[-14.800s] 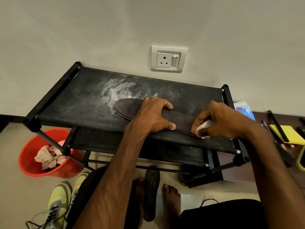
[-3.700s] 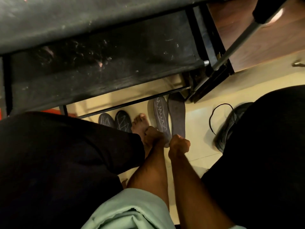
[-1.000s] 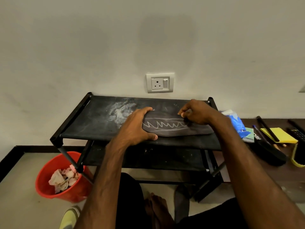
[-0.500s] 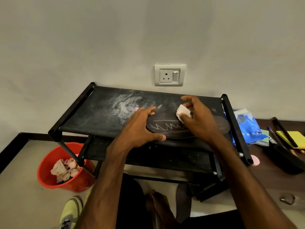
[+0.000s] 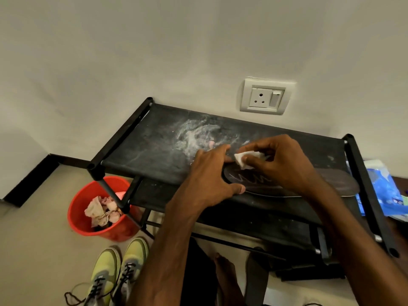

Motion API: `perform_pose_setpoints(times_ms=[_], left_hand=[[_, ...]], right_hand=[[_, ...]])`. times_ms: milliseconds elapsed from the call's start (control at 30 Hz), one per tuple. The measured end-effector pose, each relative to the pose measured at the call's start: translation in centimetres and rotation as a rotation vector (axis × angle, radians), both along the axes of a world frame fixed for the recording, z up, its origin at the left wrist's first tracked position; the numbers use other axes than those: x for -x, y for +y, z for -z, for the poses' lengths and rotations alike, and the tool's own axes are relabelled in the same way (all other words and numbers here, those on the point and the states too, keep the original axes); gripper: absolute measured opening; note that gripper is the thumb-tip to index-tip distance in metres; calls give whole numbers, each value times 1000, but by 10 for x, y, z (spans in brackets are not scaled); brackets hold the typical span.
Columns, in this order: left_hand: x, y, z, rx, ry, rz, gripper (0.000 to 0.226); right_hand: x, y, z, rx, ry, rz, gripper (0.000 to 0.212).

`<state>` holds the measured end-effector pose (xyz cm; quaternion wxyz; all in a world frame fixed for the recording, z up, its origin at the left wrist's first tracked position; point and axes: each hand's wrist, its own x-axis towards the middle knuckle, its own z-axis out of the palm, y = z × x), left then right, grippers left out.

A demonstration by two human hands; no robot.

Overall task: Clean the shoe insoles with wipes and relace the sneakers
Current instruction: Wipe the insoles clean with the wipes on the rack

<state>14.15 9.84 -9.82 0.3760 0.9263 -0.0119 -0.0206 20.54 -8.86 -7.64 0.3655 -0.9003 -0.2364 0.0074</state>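
A dark insole (image 5: 335, 183) with a white zigzag chalk mark lies along the front edge of the black shoe rack's top shelf (image 5: 154, 149). My left hand (image 5: 209, 175) presses down on the insole's left end, thumb at its front edge. My right hand (image 5: 280, 162) pinches a folded white wipe (image 5: 242, 160) just above the insole's left part. A pair of yellow-green sneakers (image 5: 114, 272) with dark laces stands on the floor at the lower left. Another dark insole (image 5: 256, 277) lies on the floor under the rack.
A red bucket (image 5: 77, 217) with crumpled used wipes stands left of the rack's front leg. A blue wipes pack (image 5: 384, 193) lies right of the rack. A wall socket (image 5: 265, 97) is behind. White powdery smears cover the shelf's middle.
My right hand has slid the wipe leftward along the insole toward my left hand. The view has dropped and turned, bringing the sneakers into sight.
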Motion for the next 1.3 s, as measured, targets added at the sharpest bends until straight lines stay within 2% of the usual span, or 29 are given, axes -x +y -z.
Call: perform_pose_setpoints(times_ms=[133,267,500,633,700,833,967,1067,1200,1300], left_hand=[[-1,-1,1,73,78,-32,118],[-2,-4,4,117,114,-52,125],[-1,-4,6,114,118,-56,121],[0,-5,5,93,110,-63,118],[1,-5,3,89,104,-54,114],[1,-5,1,94,94,-47,109],[2,-5,-1,81,77,-60,108],[2,-4,-1,69,75,-58,108],[2,-5,-1,61,83,-38,103],[2,-5,-1,61,95,-37,103]], right_hand=[[-7,13,-1,48,1,-82,17],[-3,21,5,98,-53,-176,23],[-3,20,14,206,-154,-289,27],[-3,23,11,314,-149,-303,39],[-1,22,7,334,-148,-312,37],[6,13,-3,319,-92,-339,29],[13,4,-17,351,-19,-391,34],[13,3,-15,392,-41,-357,34],[11,16,3,337,-100,-239,26],[13,24,4,333,-139,-178,40]])
